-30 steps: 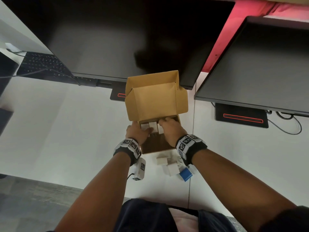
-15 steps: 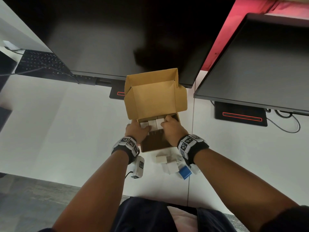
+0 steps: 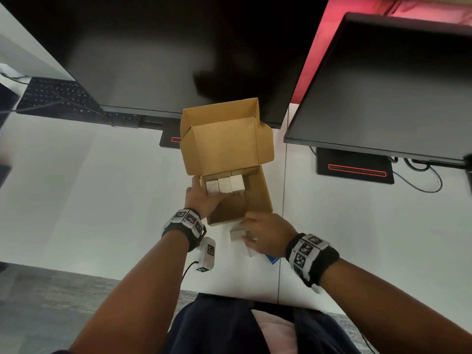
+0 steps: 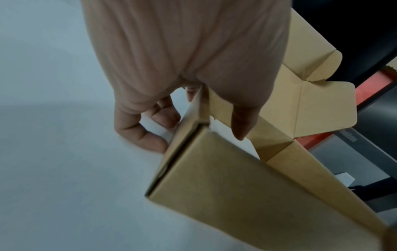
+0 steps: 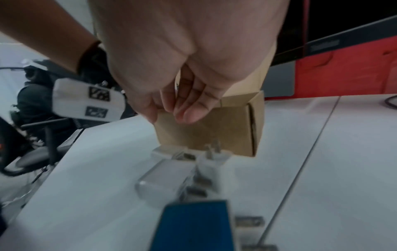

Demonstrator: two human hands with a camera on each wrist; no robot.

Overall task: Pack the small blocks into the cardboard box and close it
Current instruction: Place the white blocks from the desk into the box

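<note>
- The cardboard box (image 3: 258, 195) stands on the white desk (image 3: 102, 195) in front of two dark monitors (image 3: 163, 52), its lid flap (image 3: 224, 146) raised upright at the far side.
- Three white blocks (image 3: 224, 185) sit side by side in a row against the box's far inner wall; the near part of the box floor is bare.
- The left hand (image 3: 203, 200) grips the box's left wall, thumb inside the box and fingers (image 4: 150, 141) curled against the outside.
- The right hand (image 3: 265, 233) hovers just in front of the box's near wall over a cluster of loose white plug blocks (image 5: 169, 176) on the desk, fingers loosely extended and holding nothing that shows.
- A blue block (image 5: 193, 225) lies at the near edge of that cluster.
- A keyboard (image 3: 56, 95) lies far left.
</note>
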